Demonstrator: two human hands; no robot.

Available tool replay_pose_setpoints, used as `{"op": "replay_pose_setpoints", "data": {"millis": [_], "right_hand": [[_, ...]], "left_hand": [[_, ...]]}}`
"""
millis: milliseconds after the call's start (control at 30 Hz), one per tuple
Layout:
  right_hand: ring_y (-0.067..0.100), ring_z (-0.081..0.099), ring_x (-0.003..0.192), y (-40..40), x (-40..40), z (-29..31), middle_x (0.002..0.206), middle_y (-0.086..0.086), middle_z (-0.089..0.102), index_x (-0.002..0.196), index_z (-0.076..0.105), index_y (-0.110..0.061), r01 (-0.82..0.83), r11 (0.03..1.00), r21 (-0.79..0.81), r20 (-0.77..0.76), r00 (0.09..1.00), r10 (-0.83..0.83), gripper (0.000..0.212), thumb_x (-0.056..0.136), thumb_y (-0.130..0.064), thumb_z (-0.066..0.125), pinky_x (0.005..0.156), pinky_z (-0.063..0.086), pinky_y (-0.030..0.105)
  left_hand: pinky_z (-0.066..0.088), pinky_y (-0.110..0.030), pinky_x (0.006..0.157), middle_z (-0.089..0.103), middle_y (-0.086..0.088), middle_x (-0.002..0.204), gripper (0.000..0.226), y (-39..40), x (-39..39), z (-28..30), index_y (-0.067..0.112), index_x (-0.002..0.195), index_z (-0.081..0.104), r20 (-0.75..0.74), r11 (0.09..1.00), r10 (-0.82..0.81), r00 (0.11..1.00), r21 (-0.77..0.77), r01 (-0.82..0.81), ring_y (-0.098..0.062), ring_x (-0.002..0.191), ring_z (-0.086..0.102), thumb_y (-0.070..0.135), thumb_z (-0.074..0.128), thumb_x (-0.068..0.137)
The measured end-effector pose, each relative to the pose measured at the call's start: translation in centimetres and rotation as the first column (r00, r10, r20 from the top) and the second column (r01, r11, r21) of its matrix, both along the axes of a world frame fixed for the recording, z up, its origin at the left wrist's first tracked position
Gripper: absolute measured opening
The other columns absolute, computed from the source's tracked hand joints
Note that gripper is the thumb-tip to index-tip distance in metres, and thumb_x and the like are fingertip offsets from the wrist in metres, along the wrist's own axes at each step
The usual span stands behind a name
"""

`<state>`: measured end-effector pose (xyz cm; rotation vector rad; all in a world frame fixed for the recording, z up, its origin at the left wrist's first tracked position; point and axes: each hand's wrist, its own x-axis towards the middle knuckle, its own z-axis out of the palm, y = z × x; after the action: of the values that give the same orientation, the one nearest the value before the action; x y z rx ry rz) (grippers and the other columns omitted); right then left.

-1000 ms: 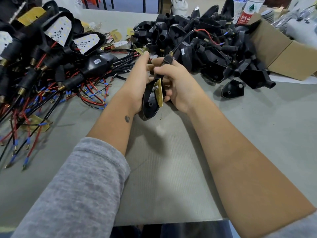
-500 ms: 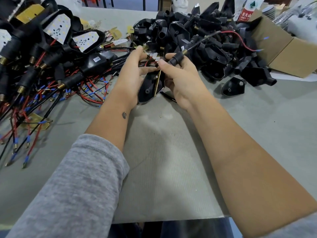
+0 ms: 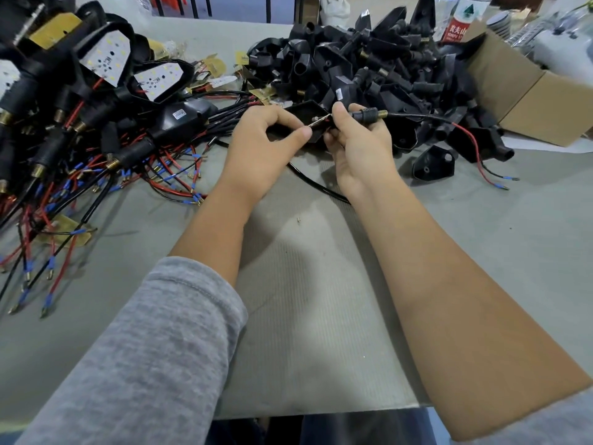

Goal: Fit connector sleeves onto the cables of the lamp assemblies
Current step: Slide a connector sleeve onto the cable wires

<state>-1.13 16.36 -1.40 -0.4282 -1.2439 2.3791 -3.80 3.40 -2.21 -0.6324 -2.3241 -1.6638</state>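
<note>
left sleeve [image 3: 154,348]: grey knit, pushed up | right sleeve [image 3: 545,422]: grey | hands bare

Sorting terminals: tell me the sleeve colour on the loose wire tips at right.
Blue, clearest in the head view.

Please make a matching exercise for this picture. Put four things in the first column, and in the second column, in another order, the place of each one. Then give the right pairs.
Things:
1. connector sleeve
2. cardboard box
3. LED boards
4. single black housing

Places:
A. far left, in the pile of wired lamp assemblies
B. alone on the table, right of the right hand
C. far right, open, behind the heap of black housings
D. on the cable, just past the right hand's fingers

Right pairs: 1-D, 2-C, 3-A, 4-B
</note>
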Motion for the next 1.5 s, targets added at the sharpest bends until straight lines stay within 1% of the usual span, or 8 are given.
{"op": "replay_pose_setpoints", "data": {"millis": [133, 333, 633, 800, 1100, 1267, 1400, 1500], "right_hand": [[0.011, 0.061, 0.077, -0.1, 0.0, -0.1, 0.095, 0.006, 0.06, 0.111, 0.048, -0.007, -0.015, 0.999, 0.03, -0.003, 1.0, 0.015, 0.025, 0.092, -0.003, 0.064, 0.07, 0.053, 0.021], [0.012, 0.059, 0.079, -0.5, 0.0, -0.3, 0.092, 0.003, 0.059, 0.108, 0.049, -0.009, -0.023, 0.996, 0.081, -0.009, 1.0, 0.023, 0.024, 0.091, -0.002, 0.064, 0.071, 0.053, 0.022], [0.007, 0.06, 0.068, -0.6, -0.3, -0.6, 0.084, -0.001, 0.061, 0.099, 0.051, -0.012, -0.005, 0.996, 0.09, -0.012, 1.0, 0.006, 0.02, 0.09, -0.003, 0.066, 0.064, 0.05, 0.02], [0.008, 0.061, 0.068, -0.6, -0.4, -0.7, 0.082, -0.001, 0.062, 0.094, 0.052, -0.012, 0.009, 0.994, 0.107, -0.004, 1.0, -0.009, 0.019, 0.089, -0.005, 0.069, 0.059, 0.05, 0.019], [0.01, 0.058, 0.068, -0.5, -0.5, -0.9, 0.082, -0.001, 0.061, 0.094, 0.055, -0.013, 0.01, 0.981, 0.193, 0.016, 1.0, -0.013, 0.018, 0.087, -0.008, 0.071, 0.061, 0.048, 0.021], [0.012, 0.06, 0.07, -0.5, -0.3, -0.7, 0.09, 0.005, 0.063, 0.101, 0.052, -0.01, -0.033, 0.995, 0.099, -0.006, 0.999, 0.034, 0.021, 0.089, -0.004, 0.068, 0.064, 0.051, 0.022], [0.013, 0.063, 0.072, -0.6, -0.1, -0.5, 0.089, 0.006, 0.065, 0.106, 0.052, -0.007, -0.058, 0.995, 0.079, -0.029, 0.998, 0.06, 0.022, 0.089, -0.002, 0.066, 0.066, 0.054, 0.023], [0.014, 0.064, 0.071, -0.6, 0.0, -0.2, 0.084, 0.005, 0.067, 0.101, 0.057, -0.007, -0.108, 0.99, 0.092, -0.018, 0.994, 0.11, 0.011, 0.094, -0.013, 0.063, 0.068, 0.055, 0.024]], "left_hand": [[0.054, -0.026, 0.08, 0.066, -0.007, 0.106, 0.006, 0.1, -0.5, -0.5, 0.017, 0.086, 0.07, 0.073, 0.997, -0.007, 0.997, 0.079, 0.001, -0.012, 0.088, 0.065, 0.023, 0.07, 0.088], [0.057, -0.021, 0.07, 0.061, 0.005, 0.101, 0.019, 0.5, -0.6, -0.4, 0.019, 0.076, 0.065, 0.214, 0.973, -0.01, 0.977, 0.229, -0.04, -0.005, 0.085, 0.064, 0.021, 0.062, 0.095], [0.056, -0.02, 0.065, 0.06, 0.002, 0.098, 0.025, 0.3, -0.3, -0.1, 0.008, 0.071, 0.061, 0.305, 0.957, -0.033, 0.952, 0.284, -0.058, -0.017, 0.093, 0.063, 0.014, 0.06, 0.096], [0.061, -0.035, 0.069, 0.057, 0.003, 0.085, 0.024, 0.4, 0.0, 0.1, 0.011, 0.074, 0.057, 0.295, 0.978, 0.051, 0.954, 0.18, -0.108, -0.005, 0.061, 0.062, 0.019, 0.057, 0.097], [0.06, -0.046, 0.075, 0.039, 0.004, 0.068, 0.022, 0.4, 0.3, 0.2, 0.01, 0.076, 0.048, 0.288, 0.981, 0.069, 0.955, 0.155, -0.117, 0.0, 0.046, 0.052, 0.016, 0.047, 0.097], [0.058, -0.025, 0.063, 0.046, 0.004, 0.076, 0.024, 0.3, 0.2, 0.0, 0.015, 0.074, 0.049, 0.203, 0.953, 0.053, 0.978, 0.283, -0.11, -0.003, 0.066, 0.054, 0.015, 0.059, 0.096], [0.057, -0.027, 0.06, 0.054, -0.005, 0.085, 0.027, 0.0, 0.0, -0.2, 0.018, 0.085, 0.042, 0.164, 0.916, 0.048, 0.985, 0.385, -0.109, -0.017, 0.08, 0.064, 0.004, 0.065, 0.09], [0.057, -0.028, 0.059, 0.066, -0.007, 0.092, 0.033, -0.5, -0.3, 0.0, 0.02, 0.092, 0.042, 0.207, 0.86, 0.059, 0.977, 0.486, -0.155, -0.014, 0.079, 0.07, 0.001, 0.069, 0.086]]}}
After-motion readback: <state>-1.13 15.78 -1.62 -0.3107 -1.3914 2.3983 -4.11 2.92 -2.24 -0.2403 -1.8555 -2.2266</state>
